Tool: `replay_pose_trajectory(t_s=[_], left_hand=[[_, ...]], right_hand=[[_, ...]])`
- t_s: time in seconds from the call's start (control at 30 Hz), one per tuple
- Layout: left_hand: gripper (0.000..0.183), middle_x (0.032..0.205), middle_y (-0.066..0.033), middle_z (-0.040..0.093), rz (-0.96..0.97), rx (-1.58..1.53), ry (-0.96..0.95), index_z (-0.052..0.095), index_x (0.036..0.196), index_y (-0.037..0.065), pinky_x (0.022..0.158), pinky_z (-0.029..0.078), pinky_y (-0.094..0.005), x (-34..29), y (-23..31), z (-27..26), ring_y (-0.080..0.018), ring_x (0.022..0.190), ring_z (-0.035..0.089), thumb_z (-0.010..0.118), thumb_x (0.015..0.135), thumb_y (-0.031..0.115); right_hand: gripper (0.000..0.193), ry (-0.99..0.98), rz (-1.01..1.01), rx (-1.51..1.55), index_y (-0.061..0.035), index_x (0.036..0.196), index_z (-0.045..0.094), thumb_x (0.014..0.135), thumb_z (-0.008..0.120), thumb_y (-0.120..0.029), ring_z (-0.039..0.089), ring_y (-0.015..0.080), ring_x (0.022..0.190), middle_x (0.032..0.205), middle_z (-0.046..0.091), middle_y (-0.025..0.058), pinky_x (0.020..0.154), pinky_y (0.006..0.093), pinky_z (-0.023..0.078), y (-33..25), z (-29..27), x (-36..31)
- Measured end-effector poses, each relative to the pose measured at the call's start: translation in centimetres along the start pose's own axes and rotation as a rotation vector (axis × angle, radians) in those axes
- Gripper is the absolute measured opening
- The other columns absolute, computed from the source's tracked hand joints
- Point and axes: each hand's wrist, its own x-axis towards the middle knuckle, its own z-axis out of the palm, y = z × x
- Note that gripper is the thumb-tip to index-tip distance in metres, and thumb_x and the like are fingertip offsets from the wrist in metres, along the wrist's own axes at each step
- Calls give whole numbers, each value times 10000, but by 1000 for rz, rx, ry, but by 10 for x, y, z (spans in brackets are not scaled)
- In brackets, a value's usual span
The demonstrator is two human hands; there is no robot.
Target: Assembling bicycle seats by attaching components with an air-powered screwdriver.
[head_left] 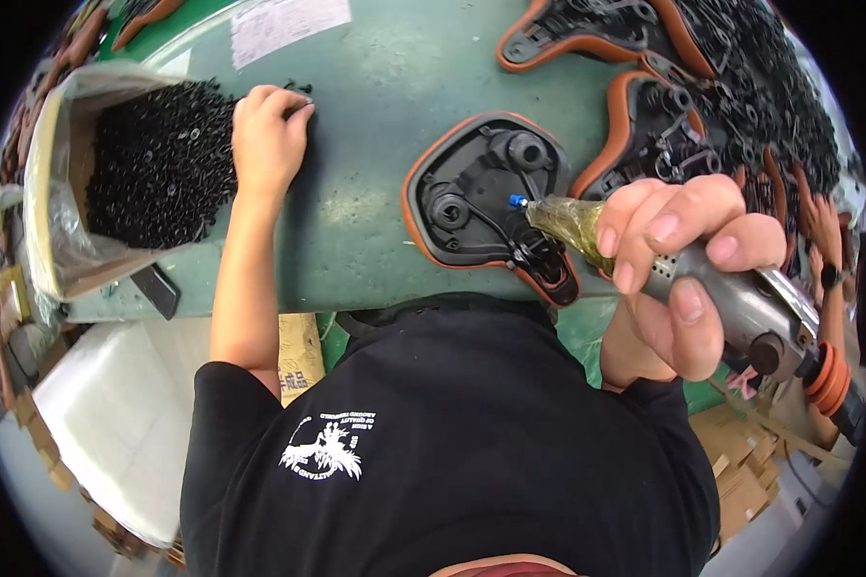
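My right hand is wrapped round a grey power screwdriver with a yellowish taped nose and a blue tip. The tip points left, over a bicycle saddle that lies underside up on the table. This saddle has a black base with two round coil-like fittings and a brown rim. At the edge of a heap of small black parts, my left hand is closed with its fingertips together. Whatever it pinches is too small to make out. A few loose black pieces lie just beyond its fingers.
The heap fills a plastic-lined box at the left of the green table. A dark phone-like slab lies by the near edge. More saddles crowd the far right, with another person's hand beyond. Paper lies at the back.
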Motion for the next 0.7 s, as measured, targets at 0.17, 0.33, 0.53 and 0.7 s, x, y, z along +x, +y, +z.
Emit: replay_pose_trajectory(t_s=[0.17, 0.33, 0.53, 0.7], left_hand=[[148, 1133, -177, 758, -265, -1424, -329, 644, 1143, 7, 857, 588, -332, -17, 116, -25, -195, 942, 716, 672, 999, -7], [178, 1066, -166, 677, -262, -1912, -657, 713, 1147, -75, 720, 594, -325, -46, 177, -18, -210, 801, 705, 701, 978, -20], [213, 1089, -170, 695, -80, -1733, -714, 762, 1099, -82, 764, 618, -306, -38, 181, -13, -217, 848, 728, 770, 887, -89], [177, 1081, -176, 684, -117, -1751, -800, 736, 1121, -105, 698, 601, -307, -33, 187, -11, -215, 791, 717, 706, 979, -4]], right_hand=[[380, 50, -62, 61, -115, 1301, 550, 931, 636, -105, 668, 144, 750, 1216, 620, 104, 729, 345, 554, -26, -14, -9], [368, -22, -92, 182, -78, 1255, 536, 910, 663, -56, 705, 178, 784, 1160, 643, 95, 733, 361, 605, -32, -16, -6], [369, 95, -40, 229, -94, 1266, 505, 938, 670, -59, 701, 170, 758, 1152, 663, 114, 711, 364, 601, -39, -17, -16], [349, 80, -171, 243, -91, 1249, 506, 946, 669, -33, 704, 187, 744, 1120, 696, 146, 689, 385, 604, -28, -27, -20]])
